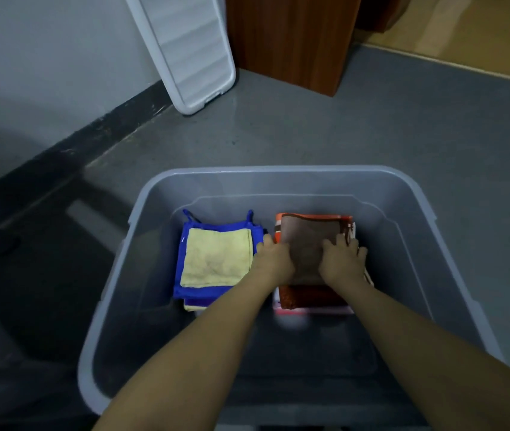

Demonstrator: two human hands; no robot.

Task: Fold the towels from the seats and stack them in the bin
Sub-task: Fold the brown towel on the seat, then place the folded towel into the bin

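A translucent grey bin (278,174) stands on the floor below me. Inside it are two stacks of folded towels. The left stack has a pale yellow towel (216,258) on top of blue ones (182,275). The right stack has a brown towel (308,241) on top of orange (309,216) and rust-red (309,297) ones. My left hand (273,259) rests on the brown towel's left edge, fingers over its side. My right hand (343,259) lies on the towel's right part, fingers spread and pressing down.
The bin's white lid (185,51) leans against the grey wall at the back left. A wooden cabinet (287,35) stands behind the bin. Grey floor surrounds the bin, with a dark skirting strip (61,154) on the left.
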